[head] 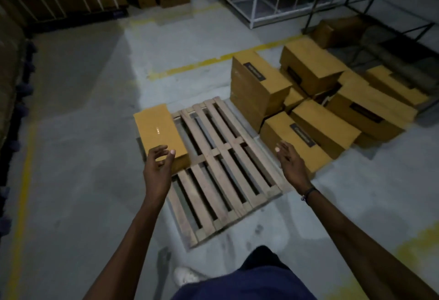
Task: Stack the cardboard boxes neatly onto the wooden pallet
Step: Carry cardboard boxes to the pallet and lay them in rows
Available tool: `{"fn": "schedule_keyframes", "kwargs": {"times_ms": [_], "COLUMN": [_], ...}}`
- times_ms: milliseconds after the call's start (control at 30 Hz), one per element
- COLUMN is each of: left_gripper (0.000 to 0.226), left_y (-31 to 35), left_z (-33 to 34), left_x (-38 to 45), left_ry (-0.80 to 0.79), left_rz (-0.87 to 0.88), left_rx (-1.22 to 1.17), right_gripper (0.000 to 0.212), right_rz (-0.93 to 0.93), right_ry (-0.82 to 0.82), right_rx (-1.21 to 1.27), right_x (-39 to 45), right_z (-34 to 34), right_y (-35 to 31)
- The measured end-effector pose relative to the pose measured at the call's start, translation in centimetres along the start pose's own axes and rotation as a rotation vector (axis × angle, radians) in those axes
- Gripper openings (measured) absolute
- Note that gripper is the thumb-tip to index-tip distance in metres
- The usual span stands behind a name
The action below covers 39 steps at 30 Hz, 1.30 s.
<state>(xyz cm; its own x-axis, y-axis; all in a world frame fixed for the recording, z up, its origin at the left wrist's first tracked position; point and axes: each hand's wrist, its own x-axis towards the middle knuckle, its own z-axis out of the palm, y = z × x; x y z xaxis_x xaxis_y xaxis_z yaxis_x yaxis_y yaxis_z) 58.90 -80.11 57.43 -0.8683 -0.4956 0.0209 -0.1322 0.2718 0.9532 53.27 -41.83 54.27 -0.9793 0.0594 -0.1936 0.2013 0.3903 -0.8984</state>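
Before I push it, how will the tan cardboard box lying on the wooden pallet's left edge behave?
The tan cardboard box lies flat and low, so it probably will not tip. Its top looks glossy, perhaps taped, so palms may slip. On the slatted wooden pallet it may catch at gaps.

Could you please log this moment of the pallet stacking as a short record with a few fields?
pallet: wooden pallet on the concrete floor, slats mostly bare
placed: one cardboard box lying flat on the pallet's left edge
waiting: pile of cardboard boxes on the floor right of the pallet, some tilted
left hand: left hand over the placed box's near end, fingers loosely curled, holding nothing
right hand: right hand open, in front of the nearest box in the pile
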Motion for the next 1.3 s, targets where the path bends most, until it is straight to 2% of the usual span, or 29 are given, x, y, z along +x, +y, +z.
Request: {"fn": "schedule_keyframes", "kwargs": {"times_ms": [267,500,800,1000,1300], "left_gripper": [0.026,0.033,0.033,0.033,0.034], "left_y": [4.9,10.9,12.4,12.3,17.4], "left_z": [19.9,35.5,48.8,60.2,74.8], "left_x": [-6.4,-11.6,-11.5,-7.2,-4.3], "left_ry": [-0.089,-0.248,-0.307,-0.253,-0.245], "left_rz": [-0.051,-0.052,-0.134,-0.228,-0.268], "left_rx": [-0.114,-0.175,-0.181,-0.204,-0.197], "right_gripper": [0.061,0.059,0.058,0.051,0.054], "right_rz": [0.033,0.041,0.05,0.071,0.084], "right_ry": [0.148,0.225,0.199,0.153,0.058], "right_rx": [0.034,0.08,0.098,0.072,0.019], "right_x": [0.6,2.7,11.2,21.0,33.4], "right_z": [-19.4,-33.9,-42.9,-48.3,-58.7], "right_y": [8.3,12.5,16.2,18.0,17.1]}}
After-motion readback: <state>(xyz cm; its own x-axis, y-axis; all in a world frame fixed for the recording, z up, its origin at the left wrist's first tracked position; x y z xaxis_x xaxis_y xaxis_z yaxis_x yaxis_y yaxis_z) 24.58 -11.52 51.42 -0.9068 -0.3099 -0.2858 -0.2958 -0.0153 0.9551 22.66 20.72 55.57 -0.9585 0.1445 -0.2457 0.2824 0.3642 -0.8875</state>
